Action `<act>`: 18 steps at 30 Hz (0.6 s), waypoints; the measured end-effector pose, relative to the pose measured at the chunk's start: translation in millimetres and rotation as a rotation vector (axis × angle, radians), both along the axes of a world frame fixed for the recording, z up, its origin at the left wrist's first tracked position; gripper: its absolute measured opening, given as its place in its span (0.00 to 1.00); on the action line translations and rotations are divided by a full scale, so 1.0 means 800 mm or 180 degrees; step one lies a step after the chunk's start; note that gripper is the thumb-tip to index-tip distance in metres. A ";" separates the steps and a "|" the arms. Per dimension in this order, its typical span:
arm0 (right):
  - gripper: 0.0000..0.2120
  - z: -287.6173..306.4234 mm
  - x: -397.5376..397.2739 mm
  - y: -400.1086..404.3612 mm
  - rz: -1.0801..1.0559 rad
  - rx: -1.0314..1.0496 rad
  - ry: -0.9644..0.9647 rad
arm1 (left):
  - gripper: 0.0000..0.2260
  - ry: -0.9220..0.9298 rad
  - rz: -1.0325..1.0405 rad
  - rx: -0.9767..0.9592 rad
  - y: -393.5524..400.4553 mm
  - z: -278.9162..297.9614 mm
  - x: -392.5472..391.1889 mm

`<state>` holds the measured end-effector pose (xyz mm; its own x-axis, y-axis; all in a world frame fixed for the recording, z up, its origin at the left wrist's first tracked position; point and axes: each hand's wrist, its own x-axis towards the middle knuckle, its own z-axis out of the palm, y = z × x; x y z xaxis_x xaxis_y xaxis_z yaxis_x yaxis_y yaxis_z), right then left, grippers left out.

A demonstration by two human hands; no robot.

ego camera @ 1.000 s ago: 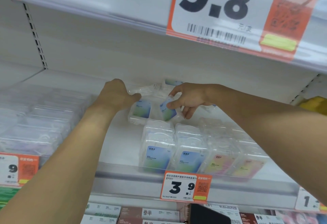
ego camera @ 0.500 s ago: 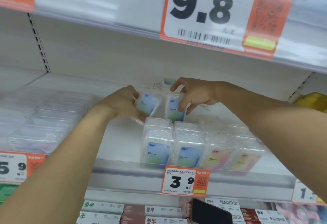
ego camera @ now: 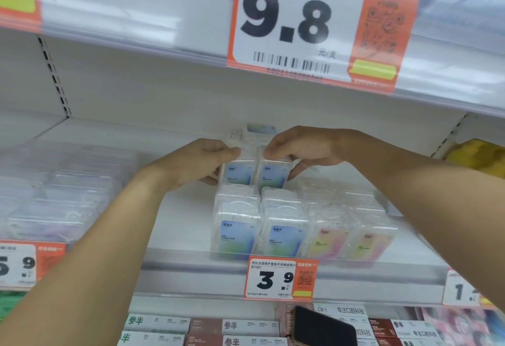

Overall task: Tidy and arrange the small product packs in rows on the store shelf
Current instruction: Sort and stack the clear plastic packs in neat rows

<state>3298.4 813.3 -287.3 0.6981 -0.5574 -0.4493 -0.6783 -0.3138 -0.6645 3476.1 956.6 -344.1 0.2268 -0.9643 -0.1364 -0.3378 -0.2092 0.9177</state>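
Small clear plastic packs with blue-green labels stand on the white shelf [ego camera: 180,225]. My left hand [ego camera: 199,162] grips one blue pack [ego camera: 239,173] from its left side. My right hand [ego camera: 297,149] grips a second blue pack [ego camera: 273,175] from its top and right. The two held packs stand upright side by side, just behind a front row of two blue packs [ego camera: 237,233] and two pink-yellow packs [ego camera: 328,239]. More loose packs [ego camera: 246,135] lie behind the hands, partly hidden.
Rows of clear packs [ego camera: 54,198] fill the shelf's left part. A 3.9 price tag [ego camera: 278,280] hangs on the shelf's front rail, a large 9.8 tag [ego camera: 300,26] on the shelf above. Boxes [ego camera: 218,329] and a dark phone [ego camera: 322,326] show below. A yellow item [ego camera: 478,154] sits far right.
Both hands drew the two blue packs forward from the back of the shelf, turned them upright and brought them side by side behind the front row.
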 end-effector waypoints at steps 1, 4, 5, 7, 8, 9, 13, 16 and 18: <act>0.10 -0.001 -0.002 -0.001 0.0012 0.0010 0.0017 | 0.13 0.0014 -0.0017 0.0006 0.000 0.001 -0.001; 0.09 -0.001 -0.006 -0.003 0.0111 0.0031 0.0141 | 0.12 0.0053 -0.0142 0.0068 0.003 0.003 -0.003; 0.08 0.000 -0.007 -0.002 0.0147 0.0028 0.0180 | 0.12 0.0072 -0.0199 0.0095 0.005 0.004 -0.003; 0.09 0.002 -0.008 0.001 0.0217 0.0020 0.0249 | 0.12 0.0133 -0.0305 0.0110 0.006 0.005 -0.003; 0.11 0.002 -0.008 0.002 0.0251 0.0029 0.0272 | 0.12 0.0166 -0.0347 0.0116 0.007 0.005 -0.004; 0.12 0.002 -0.008 0.004 0.0280 0.0046 0.0283 | 0.12 0.0185 -0.0384 0.0126 0.007 0.007 -0.004; 0.16 0.002 -0.006 0.009 0.0340 0.0107 0.0259 | 0.11 0.0180 -0.0480 0.0172 0.010 0.010 -0.006; 0.13 0.003 -0.006 0.012 0.0376 0.0171 0.0296 | 0.12 0.0167 -0.0497 0.0221 0.011 0.010 -0.003; 0.10 0.002 -0.007 0.013 0.0408 0.0168 0.0337 | 0.12 0.0119 -0.0515 0.0266 0.012 0.011 -0.002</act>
